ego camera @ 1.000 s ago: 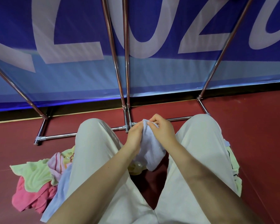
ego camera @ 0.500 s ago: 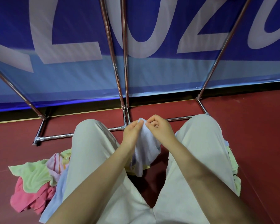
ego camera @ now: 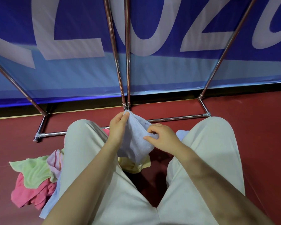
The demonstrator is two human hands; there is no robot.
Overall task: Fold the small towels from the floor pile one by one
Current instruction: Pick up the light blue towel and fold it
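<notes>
1. A pale blue towel is held up between the knees, at the centre of the view, well clear of the red floor; it appears to be lifted so that the cloth hangs free and its edges can be found.
2. The top corner is pinched by the left hand, thumb and fingers pressed together on the cloth at about 12 o'clock of the towel, so the rest drapes downward from that point.
3. A fold along the towel's 3 o'clock edge is gripped by the right hand, fingers curled and thumb closed on the fabric, seemingly in search of a second corner for spreading it out.
4. The step in hand is judged to be the opening-out of the towel, with no fold yet made.
5. A yellow towel is seen on the floor directly beneath, at 6 o'clock of the hanging cloth.
6. The pile of green, pink and striped towels is left on the floor at 8 o'clock, just beside the left leg, within easy reach for the next pick.
7. Another pale cloth is glimpsed at 3 o'clock, behind the right hand; whether it is folded cannot be told.
8. A blue banner on a metal frame fills the 12 o'clock background.
</notes>
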